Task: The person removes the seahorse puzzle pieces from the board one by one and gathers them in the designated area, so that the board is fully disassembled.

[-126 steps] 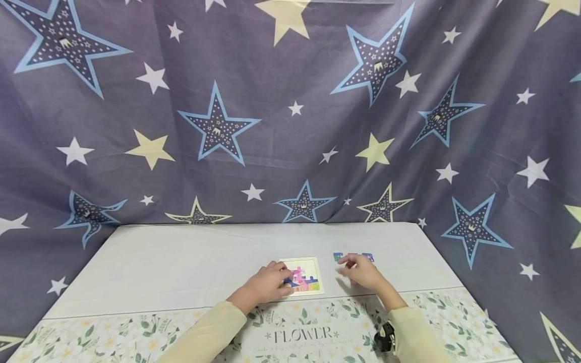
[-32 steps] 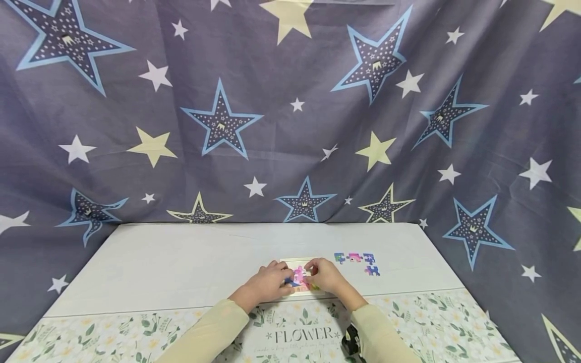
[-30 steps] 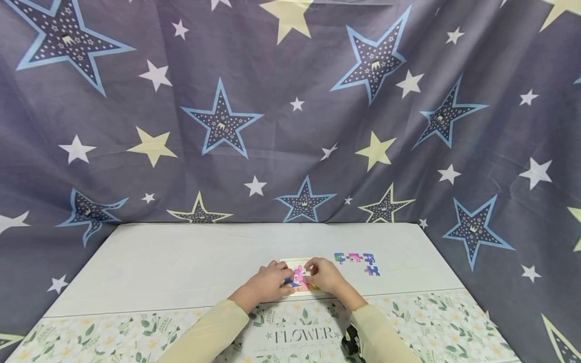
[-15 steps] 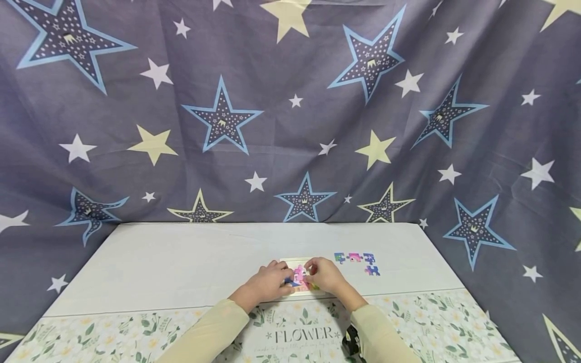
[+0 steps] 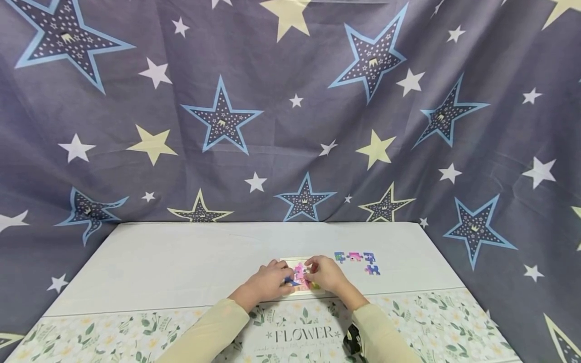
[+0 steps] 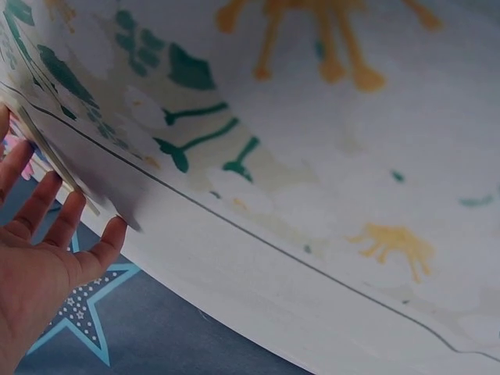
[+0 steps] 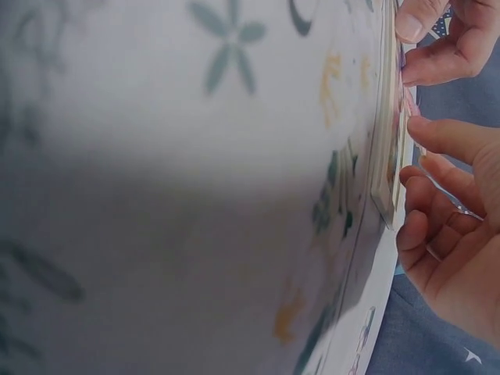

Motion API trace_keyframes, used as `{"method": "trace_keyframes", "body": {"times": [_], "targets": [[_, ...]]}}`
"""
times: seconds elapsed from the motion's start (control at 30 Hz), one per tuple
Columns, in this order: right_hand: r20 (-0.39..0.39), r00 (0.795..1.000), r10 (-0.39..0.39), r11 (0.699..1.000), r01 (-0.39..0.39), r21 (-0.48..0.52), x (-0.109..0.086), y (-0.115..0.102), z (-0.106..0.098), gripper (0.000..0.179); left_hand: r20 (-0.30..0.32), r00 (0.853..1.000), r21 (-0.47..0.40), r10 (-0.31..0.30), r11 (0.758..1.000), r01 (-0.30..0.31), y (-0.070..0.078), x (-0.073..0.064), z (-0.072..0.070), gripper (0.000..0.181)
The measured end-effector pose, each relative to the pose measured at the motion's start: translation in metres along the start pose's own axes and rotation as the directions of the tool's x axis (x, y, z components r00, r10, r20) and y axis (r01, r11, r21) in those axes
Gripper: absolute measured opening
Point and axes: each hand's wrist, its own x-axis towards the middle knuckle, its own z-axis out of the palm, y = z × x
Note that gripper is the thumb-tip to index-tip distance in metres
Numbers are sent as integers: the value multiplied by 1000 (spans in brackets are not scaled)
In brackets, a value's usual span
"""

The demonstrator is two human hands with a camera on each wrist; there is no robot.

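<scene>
Piece (image 7: 413, 104) is being fitted, seemingly: pinched by the right hand (image 5: 329, 275) at the frame (image 5: 295, 259) on the counter (image 5: 195, 262), while that's being steadied by the loose left hand (image 5: 267, 283). Lining-up is probably being needed next.

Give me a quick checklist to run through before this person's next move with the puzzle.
1. Tray steadied: ok, the left hand reaches over its left side.
2. Piece in grasp: ok, it seems; the right hand appears to pinch a pink piece.
3. That piece seated flat: cannot tell, the right hand covers much of it.
4. Loose pieces in plain sight: ok, four lie on the table right of the tray.
5. Every piece in the tray: not ok, those four are outside.
</scene>
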Motion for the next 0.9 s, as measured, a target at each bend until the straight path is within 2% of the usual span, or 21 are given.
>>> {"method": "trace_keyframes", "body": {"times": [0.3, 0.9], "targets": [[-15, 1000, -7, 1000, 6, -18, -3, 2, -3, 28, -15, 1000, -26, 19, 999, -20, 0, 1, -1, 28], [-50, 999, 14, 998, -16, -53, -8, 17, -14, 29, 1, 1000, -32, 4, 999, -4, 1, 1, -2, 30]]}}
